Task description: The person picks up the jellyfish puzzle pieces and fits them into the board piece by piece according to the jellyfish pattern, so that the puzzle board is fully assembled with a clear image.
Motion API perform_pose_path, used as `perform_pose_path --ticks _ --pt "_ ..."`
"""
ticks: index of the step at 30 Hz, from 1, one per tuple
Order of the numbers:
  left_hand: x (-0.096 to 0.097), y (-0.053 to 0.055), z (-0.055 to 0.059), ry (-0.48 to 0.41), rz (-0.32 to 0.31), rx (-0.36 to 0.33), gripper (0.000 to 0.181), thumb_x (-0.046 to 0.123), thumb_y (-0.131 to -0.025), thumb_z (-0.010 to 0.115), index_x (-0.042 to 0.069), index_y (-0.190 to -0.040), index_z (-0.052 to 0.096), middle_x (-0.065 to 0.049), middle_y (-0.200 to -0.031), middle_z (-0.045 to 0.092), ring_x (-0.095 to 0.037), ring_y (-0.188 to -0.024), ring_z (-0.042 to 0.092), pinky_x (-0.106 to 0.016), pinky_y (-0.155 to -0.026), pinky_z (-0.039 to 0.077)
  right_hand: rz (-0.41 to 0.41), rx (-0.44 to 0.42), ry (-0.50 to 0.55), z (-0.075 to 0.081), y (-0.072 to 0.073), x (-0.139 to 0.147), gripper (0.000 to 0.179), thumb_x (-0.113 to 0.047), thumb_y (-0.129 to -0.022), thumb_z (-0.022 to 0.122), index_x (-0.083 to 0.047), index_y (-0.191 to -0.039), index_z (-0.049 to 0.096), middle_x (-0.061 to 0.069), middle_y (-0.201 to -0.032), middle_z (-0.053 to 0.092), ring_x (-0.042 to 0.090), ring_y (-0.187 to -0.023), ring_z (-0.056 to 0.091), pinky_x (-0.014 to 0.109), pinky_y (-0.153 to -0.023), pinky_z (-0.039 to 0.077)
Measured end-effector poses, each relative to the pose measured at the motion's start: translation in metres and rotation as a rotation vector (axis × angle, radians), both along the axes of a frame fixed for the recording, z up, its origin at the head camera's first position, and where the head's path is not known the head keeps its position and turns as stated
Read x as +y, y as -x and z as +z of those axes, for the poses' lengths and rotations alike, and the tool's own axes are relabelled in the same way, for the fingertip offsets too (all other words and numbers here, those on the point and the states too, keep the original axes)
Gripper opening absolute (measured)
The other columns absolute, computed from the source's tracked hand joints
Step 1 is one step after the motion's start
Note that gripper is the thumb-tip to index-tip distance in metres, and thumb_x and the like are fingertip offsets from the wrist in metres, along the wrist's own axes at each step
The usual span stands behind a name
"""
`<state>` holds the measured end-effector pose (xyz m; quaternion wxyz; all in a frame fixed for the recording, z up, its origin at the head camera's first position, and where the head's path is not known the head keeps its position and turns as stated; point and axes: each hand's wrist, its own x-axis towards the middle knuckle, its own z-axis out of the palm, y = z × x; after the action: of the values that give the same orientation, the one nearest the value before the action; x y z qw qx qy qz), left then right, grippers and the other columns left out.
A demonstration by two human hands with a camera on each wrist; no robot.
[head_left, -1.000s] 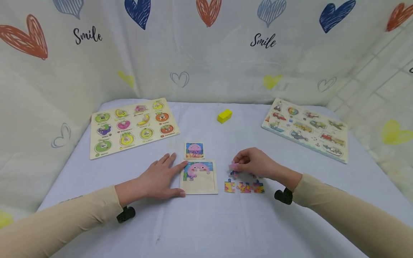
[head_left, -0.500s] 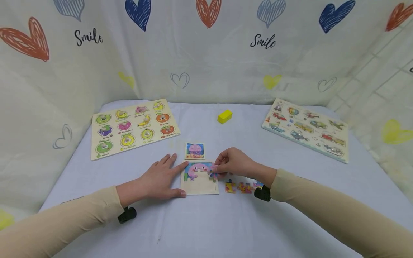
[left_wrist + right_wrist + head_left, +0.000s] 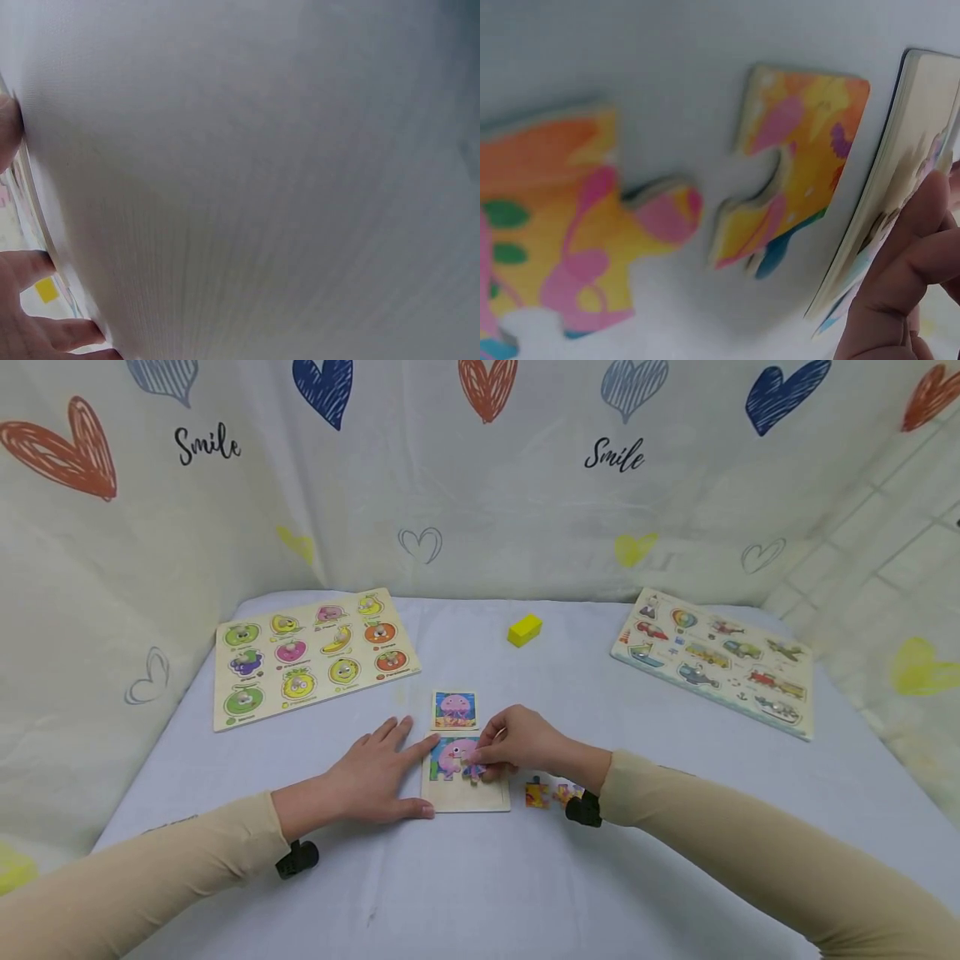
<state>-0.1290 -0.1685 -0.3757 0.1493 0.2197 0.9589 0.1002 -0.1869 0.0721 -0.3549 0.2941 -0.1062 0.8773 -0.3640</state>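
Observation:
A square wooden puzzle tray lies flat, its upper part filled with pieces of a pink sea animal on blue. My left hand rests on the cloth with fingers spread, index fingertip and thumb at the tray's left edge. Over the tray, my right hand pinches a pink and blue jigsaw piece between thumb and fingers; part of the piece is hidden by them. In the left wrist view, spread fingers touch down by the tray's edge. A small jellyfish picture card lies just above the tray.
Right of the tray lie loose jigsaw pieces, one yellow-orange piece and another with pink swirls; the right wrist hides others in the head view. A fruit board, a vehicle board and a yellow block stand farther back.
My right hand has carried the jigsaw piece left, from beside the loose pieces to over the tray. My left hand has stayed at the tray's left edge.

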Motion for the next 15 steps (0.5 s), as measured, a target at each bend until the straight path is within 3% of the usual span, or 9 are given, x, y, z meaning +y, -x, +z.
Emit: perform_pose_path --ticks 15 --pt "0.0 0.0 -0.002 0.01 -0.012 0.023 0.095 0.064 -0.086 0.071 0.019 -0.161 0.035 -0.028 -0.166 0.024 -0.051 -0.153 0.024 -0.068 -0.116 0.032 -0.01 0.006 -0.002 -0.002 -0.005 -0.014 0.018 -0.019 -0.092 0.078 -0.005 -0.086 0.068 0.004 -0.068 0.073 0.01 -0.057 0.067 0.02 -0.056 0.049"
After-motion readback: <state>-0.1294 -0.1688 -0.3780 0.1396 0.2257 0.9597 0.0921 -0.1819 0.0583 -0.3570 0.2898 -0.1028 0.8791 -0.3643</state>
